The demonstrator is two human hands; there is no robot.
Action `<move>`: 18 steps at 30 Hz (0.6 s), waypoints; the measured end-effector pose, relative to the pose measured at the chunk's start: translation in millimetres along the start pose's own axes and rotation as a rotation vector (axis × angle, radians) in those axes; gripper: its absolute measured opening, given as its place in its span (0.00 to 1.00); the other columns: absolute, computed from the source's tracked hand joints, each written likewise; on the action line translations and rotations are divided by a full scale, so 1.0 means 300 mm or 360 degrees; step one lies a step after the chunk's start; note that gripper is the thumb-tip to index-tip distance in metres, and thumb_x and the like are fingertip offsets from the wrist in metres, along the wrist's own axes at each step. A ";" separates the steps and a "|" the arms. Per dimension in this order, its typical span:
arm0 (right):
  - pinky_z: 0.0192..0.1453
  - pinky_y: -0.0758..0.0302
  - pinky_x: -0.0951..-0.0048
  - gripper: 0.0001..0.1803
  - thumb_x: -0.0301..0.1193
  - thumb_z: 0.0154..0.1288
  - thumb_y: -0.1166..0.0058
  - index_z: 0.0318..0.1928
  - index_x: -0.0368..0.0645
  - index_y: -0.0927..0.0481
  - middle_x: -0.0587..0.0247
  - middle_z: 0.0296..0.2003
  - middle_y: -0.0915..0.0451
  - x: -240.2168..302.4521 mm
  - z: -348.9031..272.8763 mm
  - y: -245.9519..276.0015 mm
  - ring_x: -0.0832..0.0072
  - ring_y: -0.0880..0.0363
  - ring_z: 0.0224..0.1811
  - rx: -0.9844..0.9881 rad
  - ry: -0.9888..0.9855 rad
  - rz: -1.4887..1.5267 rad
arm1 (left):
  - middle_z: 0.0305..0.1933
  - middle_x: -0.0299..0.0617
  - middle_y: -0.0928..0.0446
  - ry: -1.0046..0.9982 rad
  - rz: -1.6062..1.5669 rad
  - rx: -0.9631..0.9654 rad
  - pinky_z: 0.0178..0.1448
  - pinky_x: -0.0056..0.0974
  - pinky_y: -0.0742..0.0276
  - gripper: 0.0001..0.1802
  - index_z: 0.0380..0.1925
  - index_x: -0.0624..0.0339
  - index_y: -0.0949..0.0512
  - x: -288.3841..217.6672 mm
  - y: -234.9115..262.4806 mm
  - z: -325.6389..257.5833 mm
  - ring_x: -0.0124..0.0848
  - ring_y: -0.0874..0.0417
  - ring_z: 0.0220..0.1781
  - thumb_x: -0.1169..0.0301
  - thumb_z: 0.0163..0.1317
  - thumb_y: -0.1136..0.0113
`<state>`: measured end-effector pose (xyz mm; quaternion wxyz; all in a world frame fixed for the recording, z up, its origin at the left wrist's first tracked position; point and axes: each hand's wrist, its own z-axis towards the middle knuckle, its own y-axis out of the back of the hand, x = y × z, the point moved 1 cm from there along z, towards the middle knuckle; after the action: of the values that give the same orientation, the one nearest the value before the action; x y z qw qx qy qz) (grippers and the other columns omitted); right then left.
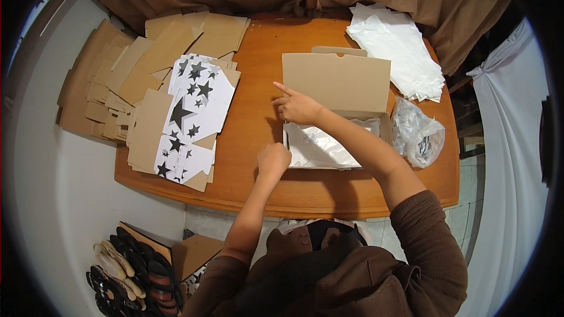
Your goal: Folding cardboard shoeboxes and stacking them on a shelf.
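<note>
A brown cardboard box (336, 82) stands on the table with its lid raised toward the far side. White tissue paper (320, 148) covers what lies inside. Against the box's near left corner, my left hand (274, 159) is closed, its fingers curled at the box's edge and partly hidden. My right hand (298, 107) reaches across to the far left corner of the box, in front of the lid. Its index finger points out to the left, the other fingers are loosely bent, and no object shows in it.
Flattened cardboard (147, 70) and white star-printed sheets (194, 114) are piled on the left of the wooden table (255, 53). White paper sheets (399, 50) lie at the far right, above a clear plastic bag (420, 135). Sandals (132, 270) sit low at the left.
</note>
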<state>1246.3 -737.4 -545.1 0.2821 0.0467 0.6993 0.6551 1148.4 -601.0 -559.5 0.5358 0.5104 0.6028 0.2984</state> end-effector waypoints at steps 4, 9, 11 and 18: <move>0.73 0.64 0.42 0.12 0.31 0.57 0.52 0.40 0.52 0.18 0.73 0.40 0.21 0.060 -0.052 0.000 0.75 0.32 0.59 -0.0288 -0.0326 0.0235 | 0.28 0.60 0.22 -0.0018 0.0007 -0.0023 0.40 0.50 0.23 0.15 0.23 0.68 0.19 0.000 -0.004 -0.004 0.53 0.19 0.33 0.63 0.53 0.44; 0.67 0.49 0.46 0.15 0.24 0.53 0.51 0.44 0.47 0.23 0.65 0.41 0.23 0.230 -0.191 0.120 0.69 0.26 0.50 -0.0460 -0.0748 0.0645 | 0.31 0.61 0.21 -0.0012 -0.0060 0.0093 0.43 0.49 0.24 0.14 0.25 0.67 0.19 0.020 0.005 0.005 0.54 0.19 0.36 0.67 0.50 0.48; 0.58 0.36 0.57 0.13 0.25 0.50 0.49 0.39 0.45 0.24 0.62 0.38 0.24 0.357 -0.240 0.189 0.66 0.26 0.45 -0.0493 -0.0712 0.0865 | 0.29 0.60 0.22 -0.0003 -0.0064 0.0104 0.42 0.49 0.23 0.15 0.24 0.66 0.19 0.035 0.005 0.016 0.54 0.19 0.35 0.64 0.50 0.47; 0.60 0.34 0.68 0.21 0.29 0.54 0.54 0.49 0.35 0.26 0.58 0.46 0.25 0.538 -0.272 0.143 0.67 0.27 0.50 -0.0735 -0.0524 0.0285 | 0.20 0.53 0.21 -0.0004 -0.0069 0.0233 0.37 0.44 0.23 0.18 0.19 0.64 0.19 0.047 0.011 0.048 0.46 0.18 0.29 0.59 0.52 0.46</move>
<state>1061.1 -734.0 -559.9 0.3359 0.1486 0.4696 0.8029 1164.4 -589.5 -564.8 0.5043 0.5354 0.6331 0.2413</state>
